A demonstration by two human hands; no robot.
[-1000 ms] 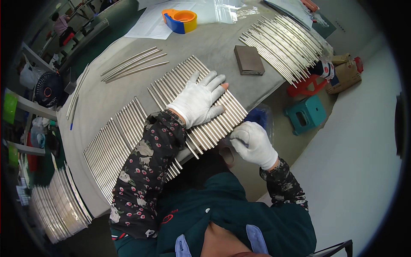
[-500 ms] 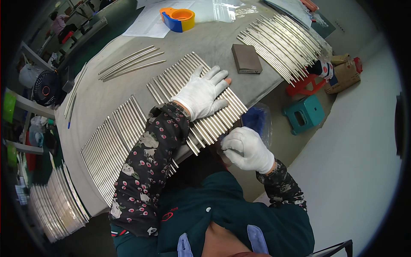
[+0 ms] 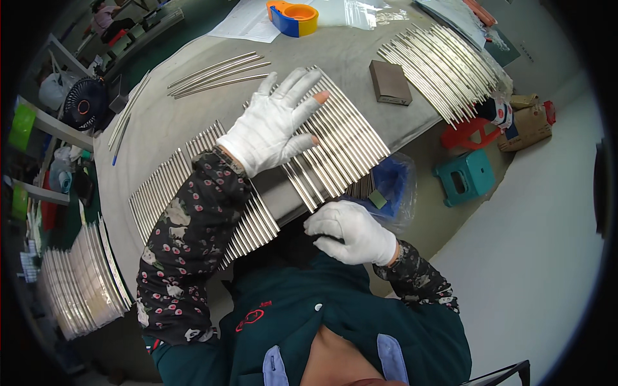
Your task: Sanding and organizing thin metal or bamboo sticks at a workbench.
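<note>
My left hand (image 3: 273, 125), in a white glove with bare fingertips showing, lies spread and open over the left part of a middle row of silver metal rods (image 3: 347, 138). My right hand (image 3: 354, 233), also gloved in white, hovers just off the table's near edge below that row. Its fingers are loosely bent with the thumb apart, and nothing shows in them. Under my left forearm, a second row of rods (image 3: 158, 202) is partly hidden by the sleeve. Right of the middle row sits a brown rectangular block (image 3: 389, 82).
More rods (image 3: 441, 74) lie at the far right, a few loose ones (image 3: 219, 76) at the back left. An orange-and-blue tape dispenser (image 3: 293, 19) stands on the grey table (image 3: 306, 55). Below the edge are a blue bin with a plastic liner (image 3: 402, 186) and a teal stool (image 3: 465, 177).
My left hand has slid left across the middle row, uncovering more rods. My right hand has moved slightly left and its fingers have loosened. The view has shifted a little.
</note>
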